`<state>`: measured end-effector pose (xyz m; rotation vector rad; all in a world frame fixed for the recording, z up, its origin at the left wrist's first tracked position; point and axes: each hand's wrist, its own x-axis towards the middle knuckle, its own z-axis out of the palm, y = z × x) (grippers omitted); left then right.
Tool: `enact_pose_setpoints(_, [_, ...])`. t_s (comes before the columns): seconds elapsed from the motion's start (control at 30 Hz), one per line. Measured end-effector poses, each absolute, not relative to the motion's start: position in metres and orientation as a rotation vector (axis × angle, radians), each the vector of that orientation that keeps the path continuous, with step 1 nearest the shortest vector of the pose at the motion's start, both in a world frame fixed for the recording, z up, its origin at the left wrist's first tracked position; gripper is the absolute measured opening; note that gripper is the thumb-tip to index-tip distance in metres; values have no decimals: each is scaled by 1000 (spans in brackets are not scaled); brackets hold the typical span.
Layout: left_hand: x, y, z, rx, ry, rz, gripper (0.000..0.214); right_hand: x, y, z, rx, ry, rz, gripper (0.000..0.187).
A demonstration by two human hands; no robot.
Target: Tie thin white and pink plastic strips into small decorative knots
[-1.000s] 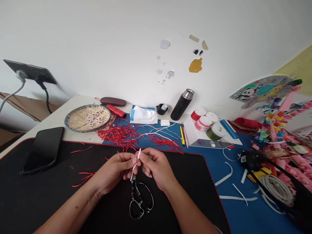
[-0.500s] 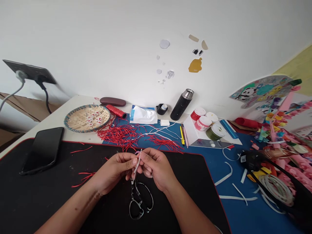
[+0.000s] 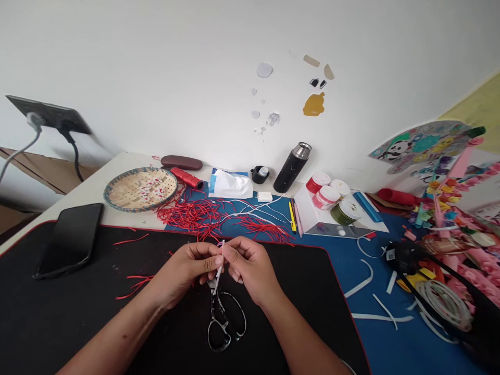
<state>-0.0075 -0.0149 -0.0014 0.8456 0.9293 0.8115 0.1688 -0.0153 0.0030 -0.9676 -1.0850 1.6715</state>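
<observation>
My left hand and my right hand meet above a black desk mat, their fingertips pinching a narrow white strip from both sides. A small pink piece shows at the strip's top end, partly hidden by my fingers. Just below my hands lie black-handled scissors, their blades tucked under my fingers. Loose red cord pieces lie left of my left hand.
A heap of red cords and white cords lies on a blue mat beyond the black mat. A phone, woven basket, black flask and jars stand around. Pink and colourful craft materials crowd the right.
The white strip has turned more upright between my fingertips, and more of it is now covered by my fingers. My hands have stayed nearly in place, and the scissors have not moved.
</observation>
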Motion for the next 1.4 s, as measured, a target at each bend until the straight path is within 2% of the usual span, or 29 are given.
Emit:
enact_pose_setpoints(0.67, [-6,-14,3,618,814,867,36,171,-16,9,-1053,-1135,1600,45])
enact_pose_setpoints(0.97, [-8,-7,3,370,751,1070,36,170,-22,7,-1130,-1388,1274,21])
enact_pose_setpoints(1.13, [-8,-6,-4,351,735,1086,33,170,-24,6,-1115,-1581,1117,23])
enact_pose_setpoints(1.4, [-8,-7,-4,343,734,1061,30,169,-25,6,-1067,-1677,1046,22])
